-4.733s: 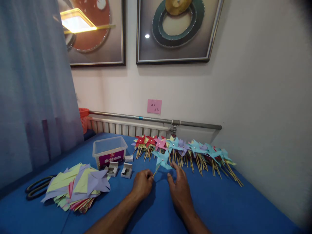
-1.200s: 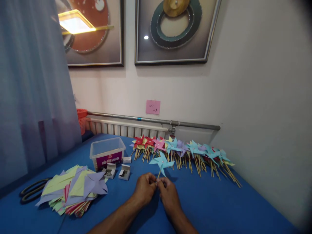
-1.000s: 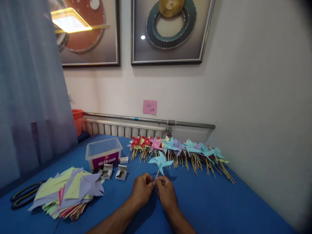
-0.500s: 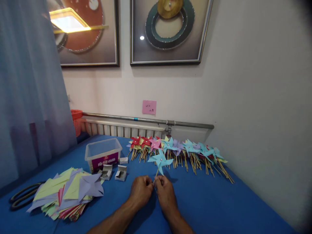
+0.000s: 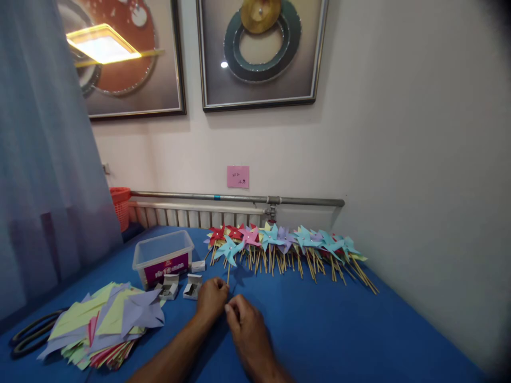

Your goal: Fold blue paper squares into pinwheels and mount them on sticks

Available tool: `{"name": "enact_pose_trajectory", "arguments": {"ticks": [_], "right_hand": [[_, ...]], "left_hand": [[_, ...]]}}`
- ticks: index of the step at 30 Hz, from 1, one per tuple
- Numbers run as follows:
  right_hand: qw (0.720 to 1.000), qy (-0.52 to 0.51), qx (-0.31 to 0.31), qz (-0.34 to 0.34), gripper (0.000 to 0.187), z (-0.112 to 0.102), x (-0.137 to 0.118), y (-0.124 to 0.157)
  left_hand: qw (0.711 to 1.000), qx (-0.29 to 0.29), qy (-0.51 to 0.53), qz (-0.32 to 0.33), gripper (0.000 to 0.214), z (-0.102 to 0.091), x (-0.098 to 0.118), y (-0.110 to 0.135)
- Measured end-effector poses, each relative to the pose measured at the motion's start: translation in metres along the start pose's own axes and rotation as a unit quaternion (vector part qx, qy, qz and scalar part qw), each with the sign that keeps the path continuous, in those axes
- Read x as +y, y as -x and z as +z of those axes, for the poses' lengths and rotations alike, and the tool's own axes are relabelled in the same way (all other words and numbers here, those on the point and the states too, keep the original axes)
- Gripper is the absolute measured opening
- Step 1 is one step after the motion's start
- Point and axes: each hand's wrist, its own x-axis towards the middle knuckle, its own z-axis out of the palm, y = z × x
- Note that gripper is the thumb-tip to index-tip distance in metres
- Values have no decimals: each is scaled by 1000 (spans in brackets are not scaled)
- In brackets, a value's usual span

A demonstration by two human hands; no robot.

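A light blue paper pinwheel (image 5: 229, 250) stands upright on its thin wooden stick (image 5: 229, 275). My left hand (image 5: 213, 298) is closed around the lower part of that stick. Just to the right and nearer to me is my right hand (image 5: 248, 325), apart from the stick, its fingers loosely curled with a gap at the thumb and nothing visible in them. Behind both hands lies a long row of finished pinwheels (image 5: 286, 239) in red, pink, purple and blue, with their sticks pointing towards me.
Left of my hands are small open boxes (image 5: 193, 286), a clear plastic tub (image 5: 167, 268) and a pile of cut coloured paper (image 5: 107, 319). Dark-handled scissors (image 5: 32, 335) lie beside the pile. A red basket (image 5: 121, 207) stands by the curtain; a pipe (image 5: 191, 196) runs along the wall.
My right hand has let go of the stick and drawn back towards me. My left hand, holding the pinwheel, has moved left and away from me. The view has shifted slightly.
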Motion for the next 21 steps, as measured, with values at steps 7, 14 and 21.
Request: {"name": "enact_pose_trajectory", "arguments": {"ticks": [7, 14, 21], "right_hand": [[996, -60, 47, 40, 22, -1, 1, -6], [988, -84, 59, 114, 28, 1, 16, -13], [986, -94, 36, 133, 26, 4, 18, -11]], "left_hand": [[999, -4, -50, -7, 18, 28, 44, -34], [995, 5, -100, -22, 26, 55, 77, -62], [992, -2, -121, -29, 28, 63, 74, -62]]}}
